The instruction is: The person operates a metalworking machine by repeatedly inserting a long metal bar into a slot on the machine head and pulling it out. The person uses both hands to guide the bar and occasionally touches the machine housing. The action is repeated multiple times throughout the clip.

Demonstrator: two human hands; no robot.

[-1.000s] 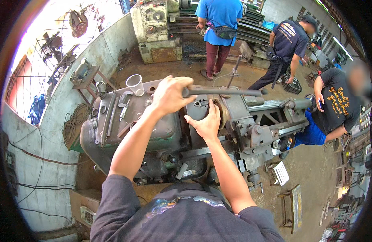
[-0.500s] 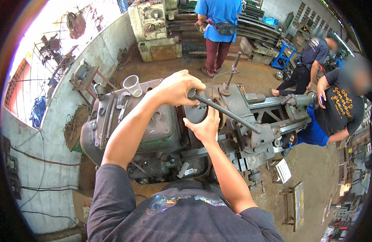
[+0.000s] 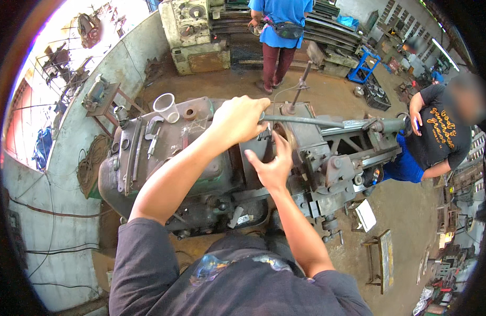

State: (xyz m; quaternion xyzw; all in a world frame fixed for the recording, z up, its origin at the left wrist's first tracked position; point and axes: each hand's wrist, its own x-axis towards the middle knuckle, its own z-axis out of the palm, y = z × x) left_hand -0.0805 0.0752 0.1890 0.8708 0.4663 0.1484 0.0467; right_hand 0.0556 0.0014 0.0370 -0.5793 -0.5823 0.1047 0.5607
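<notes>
My left hand (image 3: 244, 120) is closed around the near end of a long dark metal bar (image 3: 306, 121), which reaches out to the right above a lathe (image 3: 214, 163). Just below it, my right hand (image 3: 274, 160) has its thumb and fingers apart, with the fingertips near a short threaded or coiled metal part (image 3: 264, 134). Whether those fingertips touch the part cannot be made out. The lathe's carriage (image 3: 335, 171) is to the right of my hands. My left hand hides the bar's gripped end in part.
A clear plastic cup (image 3: 166, 107), a micrometer (image 3: 154, 128) and metal strips (image 3: 136, 152) lie on the headstock. An upright rod (image 3: 302, 87) rises behind the bar. One person in blue (image 3: 282, 23) stands at another machine; a person in black (image 3: 443, 121) is at the lathe's far right end.
The bar has swung away from me, from slanting toward the carriage to pointing nearly straight right. My left hand turned with it. A person at the back right is now mostly hidden.
</notes>
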